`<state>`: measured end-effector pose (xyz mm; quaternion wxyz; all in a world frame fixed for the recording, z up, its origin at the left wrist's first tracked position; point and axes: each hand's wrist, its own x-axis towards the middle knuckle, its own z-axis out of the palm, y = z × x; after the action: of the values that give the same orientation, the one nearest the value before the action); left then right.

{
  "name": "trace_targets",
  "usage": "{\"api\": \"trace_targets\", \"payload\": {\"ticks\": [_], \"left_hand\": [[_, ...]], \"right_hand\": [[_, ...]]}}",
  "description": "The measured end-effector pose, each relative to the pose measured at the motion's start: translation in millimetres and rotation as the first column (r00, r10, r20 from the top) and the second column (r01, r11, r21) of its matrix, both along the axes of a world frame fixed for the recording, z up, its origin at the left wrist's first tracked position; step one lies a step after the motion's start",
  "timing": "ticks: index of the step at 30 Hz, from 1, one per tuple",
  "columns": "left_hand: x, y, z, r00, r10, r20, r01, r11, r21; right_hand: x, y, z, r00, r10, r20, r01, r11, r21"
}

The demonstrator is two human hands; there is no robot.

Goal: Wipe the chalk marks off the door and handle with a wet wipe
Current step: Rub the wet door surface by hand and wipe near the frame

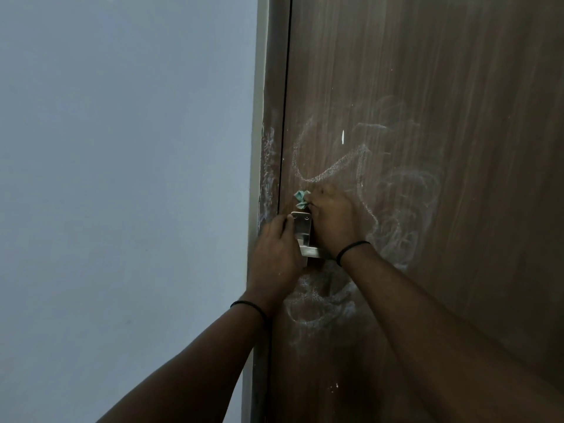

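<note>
While both arms are reaching up to the lock area, the scene is reading as follows.

Right hand: right hand [331,219] is sitting against the door just above and right of the handle plate, fingers curled tight, pinching a bunched wet wipe at the fingertips.
Wet wipe: wet wipe [300,199] is pale green, crumpled, sticking out on the left side of the right hand's fingers, pressing on the wood just above the top edge of the plate.
Left hand: left hand [279,250] is coming in from the frame side, fingers bent and wrapping around the left edge of the plate; thumb placement is hidden, so how firm the hold is cannot be told.
Handle: handle [303,236] is a silver metal plate with a lever stub at its lower end, lying between the two hands, partly covered by both.
Wrists: a black band [354,250] is showing on the right wrist, another black band [248,306] on the left wrist.
Door: door [442,87] is dark brown wood grain, filling the right side of the view.
Chalk marks: chalk marks [393,193] are looping in white scribbles above, right of and below the handle; more chalk is smearing the door frame [268,166] beside the door's edge.
Wall: wall [122,178] is plain pale blue-grey, taking up the left side.
</note>
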<state>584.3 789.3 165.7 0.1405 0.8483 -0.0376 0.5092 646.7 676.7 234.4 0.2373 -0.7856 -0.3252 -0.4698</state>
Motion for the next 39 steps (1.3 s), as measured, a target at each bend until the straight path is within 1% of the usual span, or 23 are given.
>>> {"api": "trace_targets", "payload": {"ticks": [2,3,7,9,11,13,14,16,17,18,19,21,22,23,25,26,28,31,34,36,39], "left_hand": [[2.2,5.0,-3.2,1.000,-0.025,0.005,0.025,1.000,0.007],[3.3,6.7,-3.6,0.999,-0.038,0.004,0.038,0.999,0.021],[2.4,9.2,0.4,0.999,-0.050,0.019,0.049,0.997,0.056],[0.6,8.9,2.2,0.999,-0.033,0.023,0.031,0.995,0.090],[-0.5,7.2,2.7,1.000,-0.025,0.018,0.022,0.992,0.126],[-0.2,7.1,1.9,0.999,-0.050,0.008,0.049,0.990,0.129],[0.4,8.0,1.2,0.998,-0.064,-0.002,0.064,0.990,0.124],[2.0,10.6,0.2,0.997,-0.065,-0.031,0.069,0.988,0.136],[2.7,12.2,0.0,0.997,-0.057,-0.048,0.063,0.987,0.150],[3.2,13.8,0.1,0.997,-0.049,-0.064,0.059,0.985,0.162],[3.7,14.7,0.0,0.996,-0.042,-0.076,0.055,0.984,0.169],[5.1,15.1,-0.6,0.995,-0.029,-0.097,0.045,0.985,0.168],[5.9,14.0,-1.0,0.994,-0.023,-0.106,0.039,0.987,0.155],[6.2,12.6,-1.8,0.993,-0.018,-0.113,0.033,0.990,0.136],[5.5,10.3,-2.3,0.994,-0.016,-0.110,0.027,0.995,0.100],[4.9,9.2,-1.5,0.994,-0.025,-0.107,0.036,0.995,0.095],[3.3,10.3,0.4,0.994,-0.043,-0.103,0.054,0.993,0.107],[1.2,11.9,0.7,0.993,-0.041,-0.109,0.054,0.991,0.120],[1.9,11.2,-2.2,0.991,-0.024,-0.134,0.041,0.991,0.126],[3.1,10.6,-3.2,0.988,-0.022,-0.151,0.041,0.992,0.123],[1.0,8.7,-2.5,0.985,-0.075,-0.154,0.090,0.992,0.092]], "right_hand": [[-5.9,1.1,-1.5,0.998,0.026,0.053,-0.024,0.999,-0.046],[-8.6,-1.0,-1.7,0.996,0.044,0.072,-0.041,0.998,-0.041],[-12.4,-12.2,6.9,0.998,0.035,0.053,-0.037,0.999,0.039],[-11.2,-8.3,15.4,0.999,0.015,0.039,-0.017,0.999,0.033],[-6.3,2.3,20.7,0.999,0.010,0.033,-0.009,1.000,-0.023],[-0.9,10.3,19.8,0.997,0.080,-0.016,-0.081,0.993,-0.081],[2.3,9.6,15.7,0.994,0.106,-0.023,-0.109,0.984,-0.139],[4.3,-2.2,6.4,0.996,0.076,0.037,-0.064,0.962,-0.264],[5.8,-11.5,3.1,0.993,0.065,0.095,-0.035,0.957,-0.287],[8.1,-20.8,2.7,0.986,0.039,0.162,0.010,0.957,-0.289],[8.1,-26.9,4.7,0.981,0.006,0.194,0.046,0.964,-0.260],[6.2,-28.7,12.6,0.981,-0.018,0.192,0.049,0.986,-0.158],[4.0,-24.7,17.4,0.980,-0.008,0.199,0.036,0.990,-0.135],[1.7,-18.3,20.8,0.977,-0.003,0.214,0.036,0.988,-0.150],[1.7,-4.5,19.5,0.969,0.003,0.245,0.067,0.958,-0.277],[3.0,-1.6,15.7,0.966,0.008,0.258,0.085,0.933,-0.350],[7.1,-4.8,8.2,0.962,0.017,0.274,0.111,0.888,-0.447],[11.3,-24.3,-0.1,0.968,-0.003,0.249,0.138,0.839,-0.526],[9.0,-30.5,-1.9,0.965,-0.135,0.223,0.239,0.802,-0.547],[3.9,-17.7,2.9,0.958,-0.211,0.194,0.282,0.809,-0.516],[-3.2,6.9,10.8,0.966,-0.237,0.105,0.259,0.854,-0.451]]}}
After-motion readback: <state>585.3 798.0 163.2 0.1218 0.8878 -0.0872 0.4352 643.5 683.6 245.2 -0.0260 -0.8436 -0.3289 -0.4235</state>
